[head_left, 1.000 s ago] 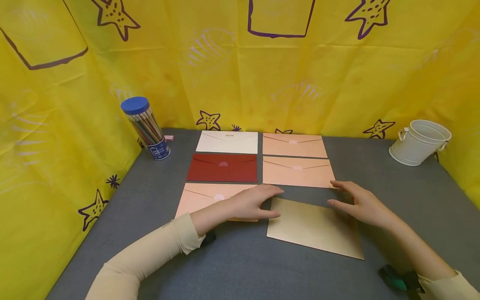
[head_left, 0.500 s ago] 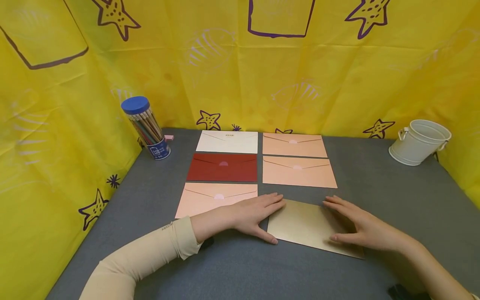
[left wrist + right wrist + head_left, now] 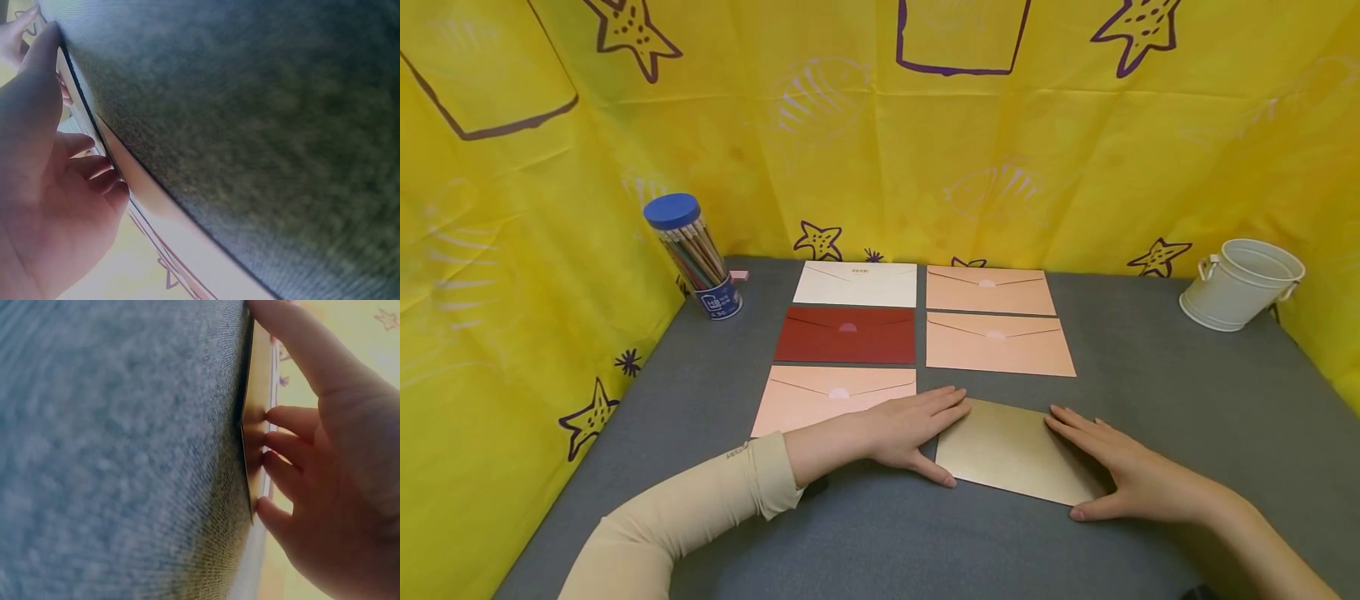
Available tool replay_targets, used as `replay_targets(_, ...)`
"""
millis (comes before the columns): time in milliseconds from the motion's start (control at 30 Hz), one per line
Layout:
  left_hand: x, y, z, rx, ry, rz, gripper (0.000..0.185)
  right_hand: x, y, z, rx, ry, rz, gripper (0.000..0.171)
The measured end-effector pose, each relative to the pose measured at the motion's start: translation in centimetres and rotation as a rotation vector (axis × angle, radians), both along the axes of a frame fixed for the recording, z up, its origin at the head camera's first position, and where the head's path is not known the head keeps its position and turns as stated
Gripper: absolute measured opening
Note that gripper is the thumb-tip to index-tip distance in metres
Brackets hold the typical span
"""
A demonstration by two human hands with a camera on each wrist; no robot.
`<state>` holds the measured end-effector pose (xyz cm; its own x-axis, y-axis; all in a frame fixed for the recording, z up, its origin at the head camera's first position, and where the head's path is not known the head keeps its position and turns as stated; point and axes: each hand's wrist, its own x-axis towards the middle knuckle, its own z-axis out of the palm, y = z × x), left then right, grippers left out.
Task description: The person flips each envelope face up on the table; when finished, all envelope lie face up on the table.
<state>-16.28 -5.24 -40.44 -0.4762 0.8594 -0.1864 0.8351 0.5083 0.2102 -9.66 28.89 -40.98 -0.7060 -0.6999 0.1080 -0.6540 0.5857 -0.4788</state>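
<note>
A gold envelope (image 3: 1011, 446), plain side up, lies slightly askew on the grey table at the right of the front row. At its left end my left hand (image 3: 906, 429) rests with fingers extended and thumb spread along the near-left side. My right hand (image 3: 1138, 475) spans the right end; its fingertips touch the gold surface in the right wrist view, with the thumb by the near edge. Left of it lies a pale pink envelope (image 3: 820, 400), partly hidden by my left arm. Behind are a red envelope (image 3: 846, 346), a white envelope (image 3: 853, 287) and two peach envelopes (image 3: 992, 354).
A clear tub of pencils (image 3: 692, 254) with a blue lid stands at the back left, a small pink block (image 3: 740, 275) beside it. At the back right is a white bucket (image 3: 1242, 285). Yellow cloth (image 3: 880, 150) with starfish drawings borders the table behind and at the sides.
My left hand has come down onto the gold envelope's left end. The right hand has moved toward me, its thumb now by the envelope's near edge. The envelope has barely shifted.
</note>
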Motion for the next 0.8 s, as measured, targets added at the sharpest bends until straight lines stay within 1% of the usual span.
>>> replay_targets(167,0.00,0.04,0.08,-0.007,-0.005,0.010,0.102,0.02,0.00,0.09,0.009,0.001,-0.017,0.095)
replay_targets(333,-0.03,0.14,0.06,-0.014,-0.013,0.013,0.099,0.07,-0.03,0.24,0.021,0.023,-0.030,0.095)
replay_targets(467,-0.09,0.18,0.00,-0.024,0.008,0.002,0.099,0.18,0.05,0.43,0.053,0.026,-0.061,0.095)
replay_targets(600,-0.16,0.17,-0.13,-0.025,0.034,-0.017,0.105,0.26,0.06,0.48,0.077,0.041,-0.077,0.094)
replay_targets(800,-0.15,0.14,-0.11,-0.016,0.033,-0.021,0.105,0.28,0.06,0.55,0.110,0.092,-0.075,0.094)
